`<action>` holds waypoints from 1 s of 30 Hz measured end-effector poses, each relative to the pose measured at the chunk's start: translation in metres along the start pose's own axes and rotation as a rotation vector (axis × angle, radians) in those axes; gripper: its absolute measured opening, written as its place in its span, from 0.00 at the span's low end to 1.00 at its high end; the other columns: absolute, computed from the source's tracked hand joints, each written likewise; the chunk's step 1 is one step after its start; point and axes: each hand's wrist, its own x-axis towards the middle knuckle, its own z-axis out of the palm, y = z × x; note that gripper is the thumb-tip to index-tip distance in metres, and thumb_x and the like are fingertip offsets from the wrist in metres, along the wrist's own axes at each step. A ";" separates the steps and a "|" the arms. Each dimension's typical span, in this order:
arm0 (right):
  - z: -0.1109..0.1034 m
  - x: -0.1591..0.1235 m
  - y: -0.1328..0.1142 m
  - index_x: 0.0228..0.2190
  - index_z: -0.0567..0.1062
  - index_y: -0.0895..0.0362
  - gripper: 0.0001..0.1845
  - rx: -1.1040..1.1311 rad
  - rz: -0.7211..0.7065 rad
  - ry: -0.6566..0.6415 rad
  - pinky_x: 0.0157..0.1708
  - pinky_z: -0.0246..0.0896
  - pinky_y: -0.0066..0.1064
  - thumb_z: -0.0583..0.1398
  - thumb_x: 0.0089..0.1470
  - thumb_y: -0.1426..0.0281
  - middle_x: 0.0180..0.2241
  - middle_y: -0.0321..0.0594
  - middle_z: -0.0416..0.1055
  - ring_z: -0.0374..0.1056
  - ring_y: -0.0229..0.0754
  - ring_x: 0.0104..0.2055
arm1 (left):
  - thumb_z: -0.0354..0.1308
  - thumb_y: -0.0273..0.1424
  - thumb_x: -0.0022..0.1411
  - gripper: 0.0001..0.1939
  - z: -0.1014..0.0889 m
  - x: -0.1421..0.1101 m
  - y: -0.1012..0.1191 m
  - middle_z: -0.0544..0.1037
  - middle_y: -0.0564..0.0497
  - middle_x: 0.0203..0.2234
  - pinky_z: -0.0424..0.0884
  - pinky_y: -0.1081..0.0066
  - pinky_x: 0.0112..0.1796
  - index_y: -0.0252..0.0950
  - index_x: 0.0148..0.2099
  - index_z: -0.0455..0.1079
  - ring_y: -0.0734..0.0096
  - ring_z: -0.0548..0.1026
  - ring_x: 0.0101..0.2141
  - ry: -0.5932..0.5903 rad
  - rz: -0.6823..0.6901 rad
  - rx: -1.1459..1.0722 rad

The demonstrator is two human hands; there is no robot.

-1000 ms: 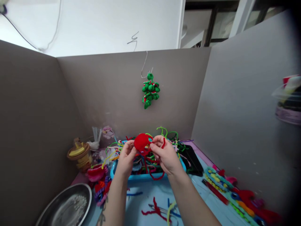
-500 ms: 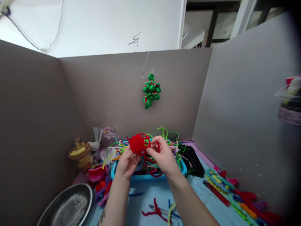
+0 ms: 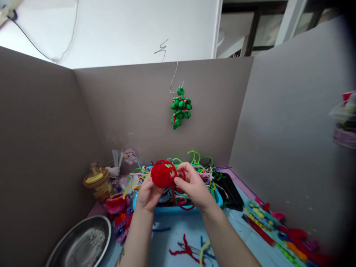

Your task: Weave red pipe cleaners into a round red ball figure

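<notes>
A red fuzzy ball shape made of pipe cleaner (image 3: 162, 175), with gaps in its right side, is held up over a blue basket (image 3: 178, 210). My left hand (image 3: 148, 193) cups it from the left and below, fingers partly hidden behind it. My right hand (image 3: 192, 183) pinches a red strand at its right side between thumb and fingers. Loose pipe cleaners (image 3: 207, 174) in green, pink, yellow and other colours fill the basket. Below, between my forearms, a red pipe cleaner piece (image 3: 187, 249) lies on the blue tabletop beside a metal tool, partly covered.
A metal bowl (image 3: 83, 243) with small white bits sits at lower left. Near it are a brown lidded container (image 3: 97, 181) and fuzzy crafts. At right lie a black tray (image 3: 229, 191), a red pen-like tool (image 3: 259, 230) and colourful pieces (image 3: 280, 231). A green ornament (image 3: 181, 109) hangs on the back panel.
The red ball has turned a little in my hands, and its gaps now face more upward and show less. The whole view has shifted slightly; both hands keep their hold.
</notes>
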 end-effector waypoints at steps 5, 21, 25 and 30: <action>-0.006 0.010 0.015 0.29 0.61 0.54 0.15 0.096 0.067 0.091 0.18 0.45 0.20 0.62 0.43 0.66 0.20 0.24 0.56 0.51 0.28 0.18 | 0.61 0.26 0.51 0.14 0.012 -0.005 0.005 0.77 0.49 0.38 0.69 0.65 0.43 0.39 0.42 0.67 0.68 0.75 0.38 -0.022 0.045 0.068; -0.004 -0.004 0.004 0.34 0.76 0.54 0.08 -0.869 -0.463 0.235 0.43 0.61 0.35 0.57 0.51 0.73 0.42 0.43 0.63 0.65 0.42 0.42 | 0.62 0.31 0.52 0.13 0.049 -0.012 -0.003 0.74 0.55 0.27 0.66 0.77 0.33 0.37 0.39 0.62 0.77 0.72 0.29 0.299 0.285 0.614; -0.004 -0.005 0.010 0.34 0.75 0.55 0.09 -0.977 -0.441 0.224 0.43 0.62 0.38 0.56 0.51 0.75 0.47 0.45 0.60 0.66 0.41 0.39 | 0.62 0.30 0.53 0.14 0.051 -0.016 0.000 0.76 0.53 0.28 0.67 0.75 0.34 0.38 0.40 0.62 0.74 0.74 0.32 0.260 0.287 0.656; -0.006 -0.004 0.008 0.29 0.73 0.56 0.06 -0.970 -0.416 0.206 0.44 0.62 0.38 0.56 0.51 0.75 0.45 0.45 0.60 0.65 0.45 0.43 | 0.61 0.30 0.53 0.11 0.051 -0.017 0.005 0.76 0.52 0.29 0.68 0.73 0.35 0.37 0.39 0.65 0.71 0.75 0.33 0.215 0.300 0.779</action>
